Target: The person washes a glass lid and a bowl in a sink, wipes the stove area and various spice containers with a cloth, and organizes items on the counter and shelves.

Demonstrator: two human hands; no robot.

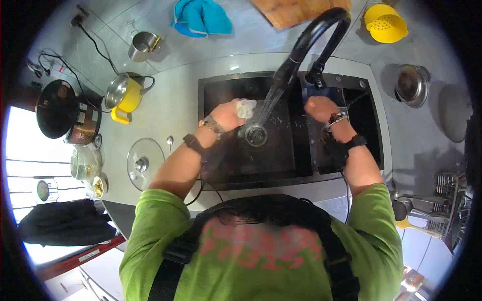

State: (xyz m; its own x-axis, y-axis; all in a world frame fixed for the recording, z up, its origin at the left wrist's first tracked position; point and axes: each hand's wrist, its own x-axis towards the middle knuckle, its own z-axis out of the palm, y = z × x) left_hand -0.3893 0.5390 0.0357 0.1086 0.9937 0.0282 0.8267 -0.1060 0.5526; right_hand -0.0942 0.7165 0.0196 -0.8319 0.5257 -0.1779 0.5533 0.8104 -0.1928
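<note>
My left hand [228, 116] is closed on a crumpled whitish cloth or pad [246, 108] over the large basin of a black double sink [263, 158]. Water streams from the black faucet [288, 69] just right of that hand and falls near the round drain [256, 135]. My right hand [321, 109] is over the divider between the two basins, below the faucet's base. Its fingers look curled, and whether it holds anything cannot be told.
A glass lid [146, 164] and a yellow pot [123, 98] are on the left counter beside a rice cooker [83, 119]. Behind are a steel cup [142, 47], a blue cloth [203, 17], a wooden board [293, 9] and a yellow strainer [385, 24]. A dish rack [448, 203] stands right.
</note>
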